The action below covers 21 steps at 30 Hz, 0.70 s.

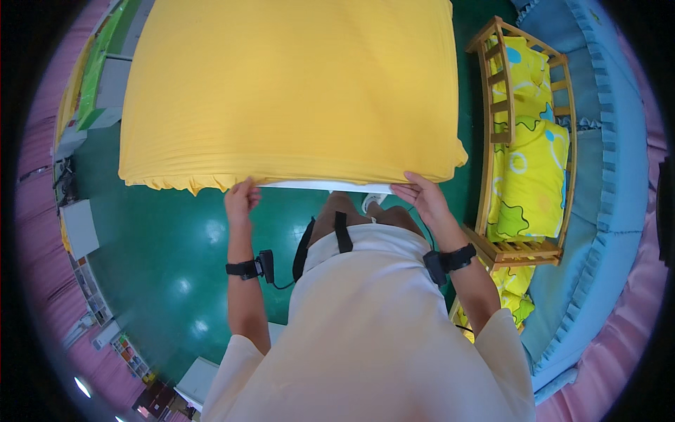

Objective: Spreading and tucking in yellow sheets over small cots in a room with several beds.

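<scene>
Landmark: the mattress (330, 186), a white slab under a yellow fitted sheet (288, 91). All places below are given relative to it.

Far left of the mattress: white cabinets or boxes (79, 226) along the pink wall; a green panel (95, 77) lies flat beyond its left corner. Lettering there is too small to tell. Small coloured packages sit on low shelves at lower left (130, 355), blurred.

Left hand (241, 199): at the near edge of the mattress, left of centre. Fingers pinched closed on the gathered yellow hem where the ruffled elastic bunches. Black wrist strap with a cable.

Sheet: covers the whole top of the mattress; its long axis runs away from the person. The near hem lies across, hand to hand, with a strip of white mattress showing below it between the hands. The hem sits directly ahead of both grips, each hand about equally close.

Right hand (422, 195): near the right near corner, fingers curled under the hem, thumb on top, holding the sheet's edge.

Right of the mattress: a wooden cot (492, 133) with yellow patterned bedding (533, 176), then a blue frilled cushion (612, 162).
</scene>
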Each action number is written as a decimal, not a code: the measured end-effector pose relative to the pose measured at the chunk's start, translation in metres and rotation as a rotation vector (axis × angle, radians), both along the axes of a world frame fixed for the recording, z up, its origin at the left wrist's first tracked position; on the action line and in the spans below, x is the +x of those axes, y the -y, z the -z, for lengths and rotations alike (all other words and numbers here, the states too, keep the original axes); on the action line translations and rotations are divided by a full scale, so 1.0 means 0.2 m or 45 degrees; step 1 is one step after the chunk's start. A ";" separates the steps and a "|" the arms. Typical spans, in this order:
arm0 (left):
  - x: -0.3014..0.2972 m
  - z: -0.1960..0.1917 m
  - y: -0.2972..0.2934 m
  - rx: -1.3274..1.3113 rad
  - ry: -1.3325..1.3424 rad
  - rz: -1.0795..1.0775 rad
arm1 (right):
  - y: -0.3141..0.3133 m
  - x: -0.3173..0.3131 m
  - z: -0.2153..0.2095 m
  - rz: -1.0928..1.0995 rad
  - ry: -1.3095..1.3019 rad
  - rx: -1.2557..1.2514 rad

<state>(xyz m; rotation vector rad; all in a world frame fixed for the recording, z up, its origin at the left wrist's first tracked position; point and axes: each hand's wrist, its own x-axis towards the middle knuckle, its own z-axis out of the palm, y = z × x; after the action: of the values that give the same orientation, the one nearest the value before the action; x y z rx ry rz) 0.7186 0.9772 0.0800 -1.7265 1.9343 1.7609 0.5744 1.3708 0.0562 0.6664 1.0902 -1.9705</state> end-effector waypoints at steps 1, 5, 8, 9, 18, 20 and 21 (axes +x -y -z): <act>0.04 0.01 0.06 -0.019 -0.001 -0.011 | 0.00 0.01 0.00 -0.008 -0.018 -0.034; 0.03 0.04 0.15 0.067 -0.553 -0.403 | -0.03 0.00 0.04 -0.075 -0.054 -0.092; -0.09 0.03 0.15 0.199 -0.503 -0.467 | -0.03 -0.01 0.04 -0.108 -0.051 -0.092; -0.08 0.06 0.18 0.290 -0.553 -0.571 | -0.02 -0.01 0.02 -0.090 -0.064 -0.112; -0.16 0.05 0.12 0.636 -0.982 -0.701 | -0.05 -0.01 0.04 -0.056 -0.052 -0.182; -0.17 0.07 0.11 0.640 -1.060 -0.675 | -0.04 -0.01 0.03 -0.047 -0.048 -0.175; -0.15 0.11 0.11 0.574 -1.038 -0.666 | -0.03 -0.01 0.03 -0.039 -0.062 -0.133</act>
<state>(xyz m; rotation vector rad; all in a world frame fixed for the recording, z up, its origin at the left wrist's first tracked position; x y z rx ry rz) 0.6887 0.9554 0.0575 -1.5513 1.0416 3.1519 0.5725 1.3774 0.0504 0.5454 1.0129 -2.0114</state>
